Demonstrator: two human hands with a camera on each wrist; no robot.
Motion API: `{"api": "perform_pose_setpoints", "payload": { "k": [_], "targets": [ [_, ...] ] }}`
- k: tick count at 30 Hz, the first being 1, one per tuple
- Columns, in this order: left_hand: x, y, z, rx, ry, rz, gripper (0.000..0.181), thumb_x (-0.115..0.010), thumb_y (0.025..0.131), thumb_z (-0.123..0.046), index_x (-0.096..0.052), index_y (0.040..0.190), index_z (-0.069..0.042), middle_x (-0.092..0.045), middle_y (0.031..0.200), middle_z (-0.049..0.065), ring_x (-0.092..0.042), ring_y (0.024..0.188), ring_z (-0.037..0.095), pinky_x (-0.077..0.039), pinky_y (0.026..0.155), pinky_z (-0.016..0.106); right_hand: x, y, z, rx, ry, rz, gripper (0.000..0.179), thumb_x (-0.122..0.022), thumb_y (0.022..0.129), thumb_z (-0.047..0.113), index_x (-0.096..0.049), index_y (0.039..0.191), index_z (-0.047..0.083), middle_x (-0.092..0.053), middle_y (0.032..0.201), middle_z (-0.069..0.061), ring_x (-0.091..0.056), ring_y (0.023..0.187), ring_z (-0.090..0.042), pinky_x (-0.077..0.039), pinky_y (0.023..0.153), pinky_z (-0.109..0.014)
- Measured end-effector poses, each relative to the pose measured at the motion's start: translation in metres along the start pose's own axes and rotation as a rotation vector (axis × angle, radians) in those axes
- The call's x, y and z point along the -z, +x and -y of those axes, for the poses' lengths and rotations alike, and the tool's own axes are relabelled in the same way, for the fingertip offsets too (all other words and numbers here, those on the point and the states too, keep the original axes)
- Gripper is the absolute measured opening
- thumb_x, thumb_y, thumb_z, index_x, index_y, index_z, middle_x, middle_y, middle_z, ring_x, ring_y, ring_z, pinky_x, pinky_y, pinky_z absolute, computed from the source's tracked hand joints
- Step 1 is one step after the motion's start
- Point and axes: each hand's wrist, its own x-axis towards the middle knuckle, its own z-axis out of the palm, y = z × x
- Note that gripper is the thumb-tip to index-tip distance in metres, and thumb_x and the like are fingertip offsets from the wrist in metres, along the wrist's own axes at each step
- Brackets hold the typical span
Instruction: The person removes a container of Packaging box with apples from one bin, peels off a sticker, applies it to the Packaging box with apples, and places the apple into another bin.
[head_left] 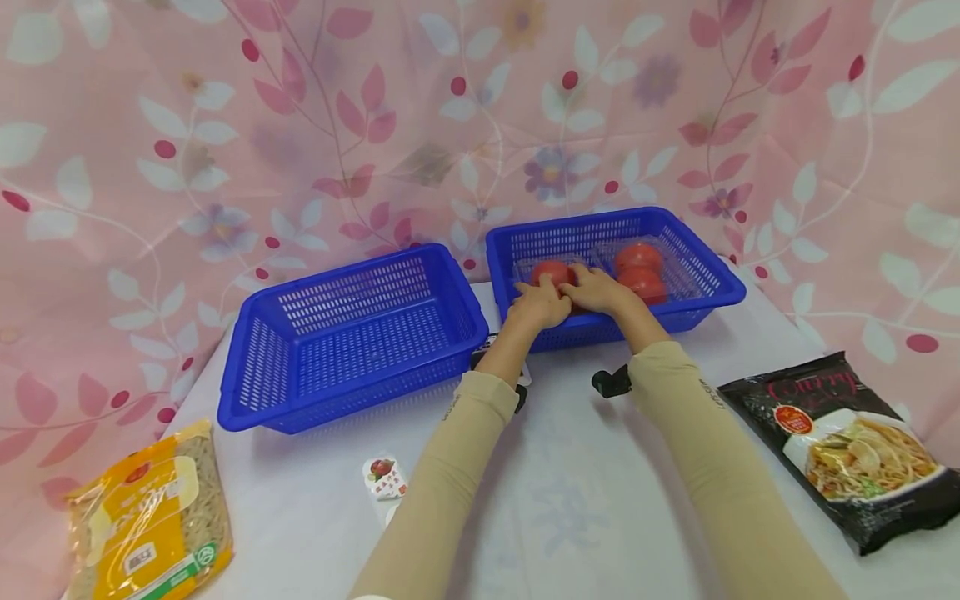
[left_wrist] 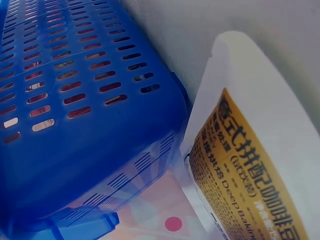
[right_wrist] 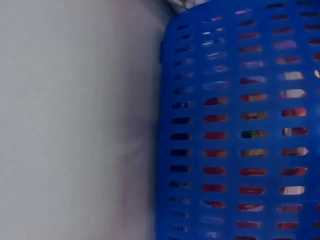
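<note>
L hand [head_left: 538,307] and R hand [head_left: 596,292] touch 1 round red tomato [head_left: 552,267] inside R blue plastic basket [head_left: 705,302]; if they grasp, cannot tell. To its R, 2 more red tomatoes [head_left: 639,257]. In total 2 baskets: L blue plastic basket [head_left: 367,346] stands close, w/ narrow gap btw. rims. White table [head_left: 562,433] gives wide room in front.

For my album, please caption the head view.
Left hand and right hand at a round red item inside a blue basket.
</note>
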Motion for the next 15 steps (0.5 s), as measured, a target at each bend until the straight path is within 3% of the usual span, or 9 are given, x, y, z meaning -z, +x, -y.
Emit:
{"api": "perform_pose_setpoints", "payload": {
  "k": [7,15],
  "targets": [
    [0.0022,-0.0016,0.0008,-0.006,-0.026,-0.014,0.068,-0.043,0.091,-0.046,-0.018,0.145,-0.014,-0.013,0.146,0.027,-0.026,0.128,0.046,-0.028,0.101,0.054,0.002,-0.0023,-0.0016,-0.007,0.099,-0.017,0.066,-0.042,0.095,0.035,-0.018,0.143,-0.004,-0.023,0.143,-0.029,-0.016,0.132,-0.044,-0.017,0.104,-0.057],
    [0.0044,-0.0017,0.0053,-0.047,-0.075,0.009,0.089,-0.055,0.079,-0.061,-0.019,0.145,-0.014,-0.013,0.145,0.026,-0.019,0.13,0.049,-0.026,0.101,0.057,0.0029,-0.0049,-0.0005,-0.004,0.179,0.028,0.072,-0.045,0.094,0.037,-0.013,0.144,-0.003,-0.015,0.146,-0.028,-0.011,0.134,-0.043,-0.013,0.105,-0.057]
  ]
}}
